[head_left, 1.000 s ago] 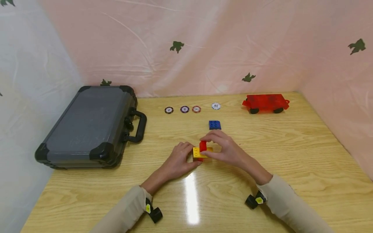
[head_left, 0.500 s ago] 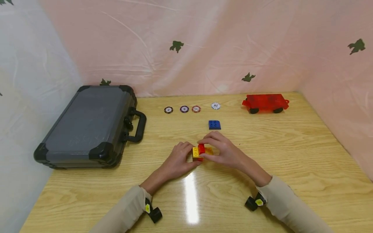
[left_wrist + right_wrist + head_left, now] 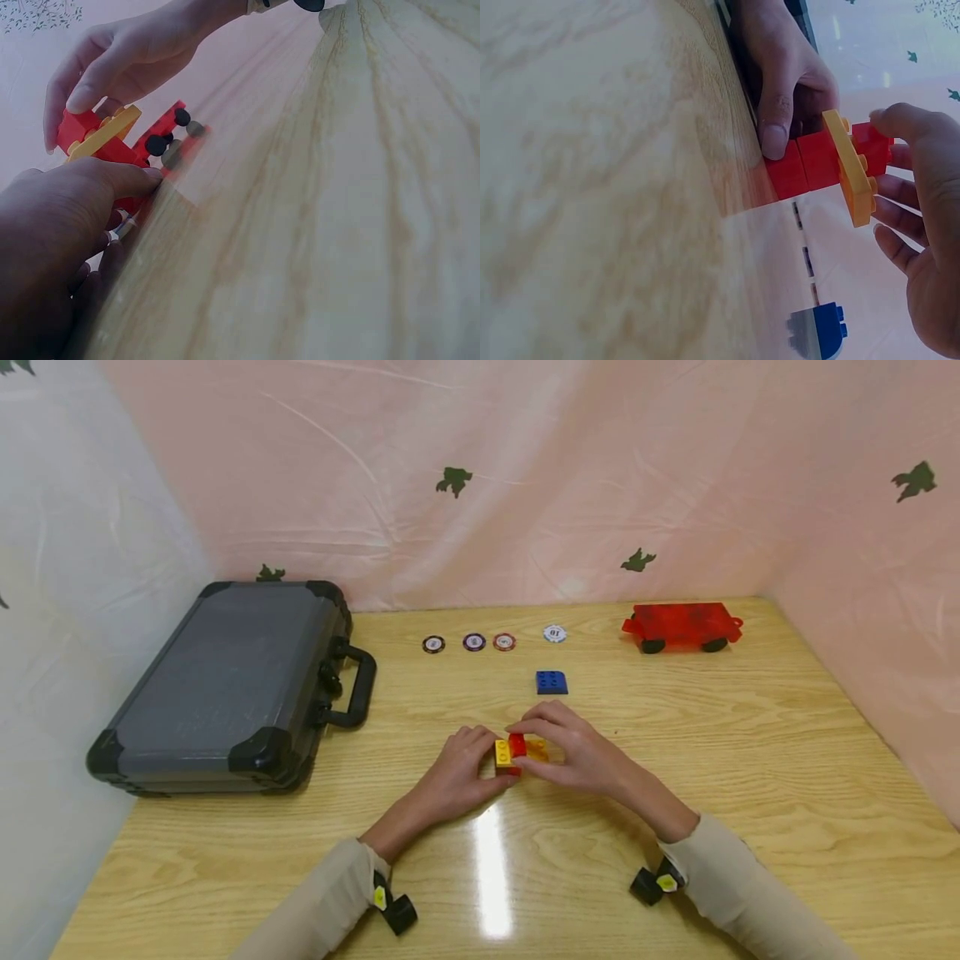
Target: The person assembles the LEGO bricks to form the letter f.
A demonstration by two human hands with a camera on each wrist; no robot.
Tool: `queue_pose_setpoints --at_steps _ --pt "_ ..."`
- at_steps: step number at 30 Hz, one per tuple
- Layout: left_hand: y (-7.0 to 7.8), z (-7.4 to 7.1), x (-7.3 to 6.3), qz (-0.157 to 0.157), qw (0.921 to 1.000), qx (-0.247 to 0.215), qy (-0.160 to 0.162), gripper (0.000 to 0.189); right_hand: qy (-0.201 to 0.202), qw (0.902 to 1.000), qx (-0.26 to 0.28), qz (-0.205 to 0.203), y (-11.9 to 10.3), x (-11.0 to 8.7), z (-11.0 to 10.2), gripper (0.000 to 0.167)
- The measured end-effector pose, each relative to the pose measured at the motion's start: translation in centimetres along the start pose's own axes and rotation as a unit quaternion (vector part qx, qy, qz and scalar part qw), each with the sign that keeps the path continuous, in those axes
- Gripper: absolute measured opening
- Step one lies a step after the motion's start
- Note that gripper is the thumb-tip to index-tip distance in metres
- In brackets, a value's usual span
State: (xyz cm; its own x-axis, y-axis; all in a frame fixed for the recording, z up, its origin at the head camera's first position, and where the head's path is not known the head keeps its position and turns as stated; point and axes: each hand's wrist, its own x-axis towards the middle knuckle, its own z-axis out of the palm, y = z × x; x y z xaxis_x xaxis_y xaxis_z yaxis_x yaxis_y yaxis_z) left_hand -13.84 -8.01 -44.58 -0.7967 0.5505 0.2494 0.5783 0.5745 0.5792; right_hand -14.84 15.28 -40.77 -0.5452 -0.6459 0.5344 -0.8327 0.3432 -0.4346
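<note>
Near the table's middle stands a small stack of toy building bricks. Two red bricks (image 3: 819, 161) make its base, with a flat yellow brick (image 3: 851, 180) across them. On the yellow brick's studs sits another red brick (image 3: 868, 144); whether it is fully seated, I cannot tell. My left hand (image 3: 461, 777) grips the lower red bricks, its thumb on the near side. My right hand (image 3: 577, 750) pinches the top red brick between thumb and fingers. In the head view the right hand partly covers the yellow brick's right end.
A blue brick (image 3: 551, 682) lies just behind the right hand. Several poker chips, one of them white (image 3: 555, 633), lie in a row farther back. At the back right stands a red toy wagon (image 3: 684, 625); a grey case (image 3: 225, 685) lies at left.
My right hand has come down slightly and leftward, bringing the red brick down onto the yellow one. My left hand has stayed on the stack's base.
</note>
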Motion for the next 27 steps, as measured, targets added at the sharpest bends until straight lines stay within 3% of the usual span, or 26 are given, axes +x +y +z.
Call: queue_pose_setpoints --at_steps 9,15,27 --pt "-0.03 0.02 -0.04 0.003 1.0 0.003 0.003 0.035 -0.004 0.9994 0.017 0.029 -0.15 -0.1 -0.07 0.041" --pt "0.0 0.02 -0.06 0.011 0.9999 0.004 0.007 0.034 0.005 0.9996 0.018 0.021 -0.03 -0.11 0.03 0.033" --pt "0.11 -0.07 0.02 0.006 1.0 0.002 0.004 0.036 0.009 0.9996 0.026 0.009 -0.13 0.03 -0.13 0.035"
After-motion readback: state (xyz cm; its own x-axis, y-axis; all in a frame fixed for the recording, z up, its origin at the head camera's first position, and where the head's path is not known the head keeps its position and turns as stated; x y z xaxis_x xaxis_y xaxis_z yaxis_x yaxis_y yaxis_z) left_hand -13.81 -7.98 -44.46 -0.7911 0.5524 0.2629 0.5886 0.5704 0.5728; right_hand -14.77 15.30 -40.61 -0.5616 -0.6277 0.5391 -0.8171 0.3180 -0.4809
